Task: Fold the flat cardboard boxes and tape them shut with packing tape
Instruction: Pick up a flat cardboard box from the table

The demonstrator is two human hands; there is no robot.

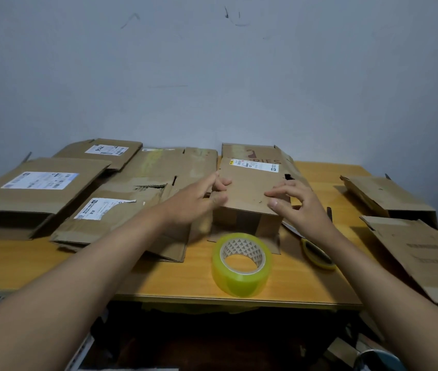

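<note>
Both bare forearms reach forward from the lower corners and converge toward the middle. The left hand (199, 200) lies palm down with its back toward the camera, wrist straight, its fingers (222, 183) bent at the far end and touching the left edge of a brown folded cardboard box (250, 188); it is slightly blurred. The right hand (297, 202) is raised at the wrist, its fingers spread and gently curved, the fingertips resting on the box's top panel near the right front corner, the thumb at the front edge.
</note>
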